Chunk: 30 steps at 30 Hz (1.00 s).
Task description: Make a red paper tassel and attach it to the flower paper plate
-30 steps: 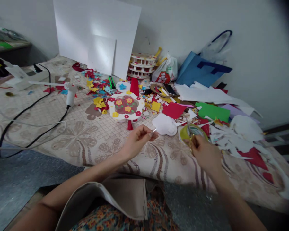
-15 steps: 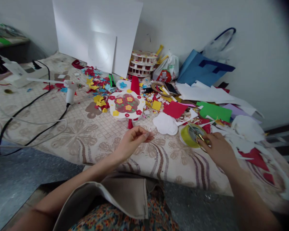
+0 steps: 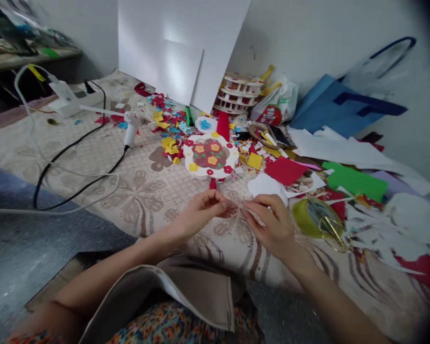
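Observation:
My left hand (image 3: 209,210) is pinched shut above the table's front part; what it holds is too small to make out. Close on its right, my right hand (image 3: 270,220) has thumb and forefinger brought together, fingertips nearly meeting those of the left, and any tiny thing between them is not visible. Just beyond lies a white scalloped piece decorated with flowers (image 3: 211,155), with a red tassel (image 3: 213,183) at its near edge. A white cloud-shaped cutout (image 3: 267,185) lies behind my right hand. Gold-handled scissors (image 3: 331,229) rest against a yellow tape roll (image 3: 308,219).
A white hot glue gun (image 3: 131,129) stands at left, its black cord (image 3: 75,143) trailing over the cloth. Paper scraps, a red sheet (image 3: 285,170) and a green sheet (image 3: 354,181) cover the right. Behind are a white board (image 3: 172,48), a tiered model (image 3: 238,93) and a blue bag (image 3: 340,107).
My right hand has let go of the scissors by the tape roll and moved left to meet my left hand. The view has turned slightly, shifting the table scene rightward.

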Tool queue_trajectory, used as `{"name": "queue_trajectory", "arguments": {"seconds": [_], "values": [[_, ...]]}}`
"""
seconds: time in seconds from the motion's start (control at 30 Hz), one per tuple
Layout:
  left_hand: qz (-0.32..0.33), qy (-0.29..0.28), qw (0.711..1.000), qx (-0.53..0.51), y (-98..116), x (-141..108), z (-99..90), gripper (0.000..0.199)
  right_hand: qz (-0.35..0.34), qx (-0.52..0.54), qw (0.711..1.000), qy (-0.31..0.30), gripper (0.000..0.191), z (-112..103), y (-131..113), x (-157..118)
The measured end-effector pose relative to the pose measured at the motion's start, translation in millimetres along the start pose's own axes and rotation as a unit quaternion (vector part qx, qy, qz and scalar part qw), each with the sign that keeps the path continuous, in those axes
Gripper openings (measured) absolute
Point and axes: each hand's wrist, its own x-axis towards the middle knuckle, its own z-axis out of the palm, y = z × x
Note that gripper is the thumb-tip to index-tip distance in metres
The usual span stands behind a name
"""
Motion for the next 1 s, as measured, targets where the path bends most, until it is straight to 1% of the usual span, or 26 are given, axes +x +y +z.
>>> {"name": "queue_trajectory", "arguments": {"seconds": [0.17, 0.37, 0.47, 0.53, 0.57, 0.6, 0.63, 0.67, 0.73, 0.8, 0.87, 0.9, 1.0], "values": [[0.002, 0.002, 1.0, 0.025, 4.7, -0.3, -12.5, 0.024, -0.053, 0.033, 0.998, 0.0, 0.028, 20.0, 2.1, 13.0], [-0.01, -0.013, 1.0, 0.026, 7.0, 0.3, -23.5, 0.027, -0.074, 0.051, 0.996, -0.005, 0.027, 31.2, 4.8, 18.0], [-0.007, -0.029, 0.996, 0.087, 6.9, -0.8, -33.0, 0.028, -0.062, 0.056, 0.997, 0.002, 0.026, 37.5, 9.7, 17.7], [0.025, -0.015, 0.986, 0.166, 7.5, -1.7, -41.4, 0.029, -0.05, 0.055, 0.997, 0.01, 0.026, 43.7, 14.7, 16.7], [0.05, 0.0, 0.975, 0.215, 8.1, -1.8, -46.0, 0.028, -0.045, 0.052, 0.998, 0.015, 0.026, 47.4, 17.4, 16.3], [0.079, 0.015, 0.959, 0.27, 9.1, -1.5, -50.8, 0.026, -0.042, 0.046, 0.998, 0.02, 0.026, 51.2, 20.3, 16.1], [0.11, 0.027, 0.937, 0.33, 10.4, -0.7, -55.5, 0.023, -0.043, 0.037, 0.998, 0.024, 0.025, 55.3, 23.1, 16.1], [0.143, 0.031, 0.908, 0.393, 11.9, 0.8, -60.2, 0.019, -0.047, 0.025, 0.998, 0.027, 0.024, 59.5, 25.9, 16.5], [0.216, 0.015, 0.83, 0.513, 15.3, 5.7, -68.9, 0.015, -0.053, -0.001, 0.998, 0.031, 0.02, 68.1, 31.0, 18.1], [0.28, -0.022, 0.747, 0.603, 18.3, 12.1, -76.0, 0.015, -0.058, -0.021, 0.998, 0.029, 0.017, 76.2, 34.8, 20.3], [0.322, -0.054, 0.676, 0.661, 19.9, 18.5, -81.4, 0.015, -0.062, -0.035, 0.997, 0.022, 0.014, 83.3, 37.4, 22.5], [0.333, -0.064, 0.648, 0.682, 20.0, 21.2, -83.4, 0.016, -0.064, -0.04, 0.997, 0.017, 0.012, 86.3, 38.2, 23.3], [0.352, -0.076, 0.582, 0.729, 17.0, 26.3, -87.7, 0.017, -0.064, -0.056, 0.996, 0.011, 0.008, 93.0, 39.9, 24.3]]}}
